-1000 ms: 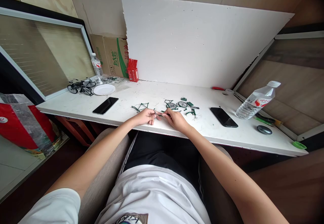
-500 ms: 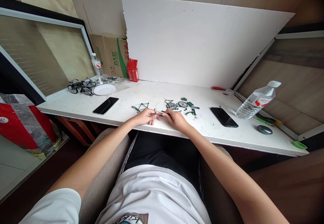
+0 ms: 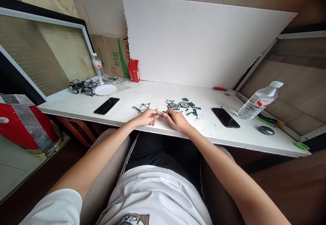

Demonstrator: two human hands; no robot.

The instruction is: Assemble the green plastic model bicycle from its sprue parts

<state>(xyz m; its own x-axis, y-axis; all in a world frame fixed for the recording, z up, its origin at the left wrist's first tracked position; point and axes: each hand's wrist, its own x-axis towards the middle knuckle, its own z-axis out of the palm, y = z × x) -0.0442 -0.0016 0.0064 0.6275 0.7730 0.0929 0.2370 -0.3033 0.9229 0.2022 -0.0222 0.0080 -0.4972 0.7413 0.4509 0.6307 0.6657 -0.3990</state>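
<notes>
Near the front edge of the white table (image 3: 142,92), my left hand (image 3: 147,117) pinches a small metallic and dark green part (image 3: 157,112). My right hand (image 3: 175,119) is closed at the other end of that part, its thumb and forefinger pressed together. The part's exact shape is too small to make out. Just beyond my left hand lies a green bicycle frame (image 3: 144,106). Behind my right hand are a toy wheel in a green piece (image 3: 173,106), a loose wheel (image 3: 184,105), a green block (image 3: 191,104) and a green forked piece (image 3: 195,113).
Black phones lie at left (image 3: 106,106) and right (image 3: 225,117). A white plate (image 3: 105,89) sits beside black model bicycles (image 3: 82,88). A tilted water bottle (image 3: 260,101), a mouse-like dark object (image 3: 266,130) and a green ring (image 3: 302,146) are at right; a red box (image 3: 133,70) stands behind.
My right fingers have shifted very slightly around the small part. Otherwise both hands and the objects on the table look the same.
</notes>
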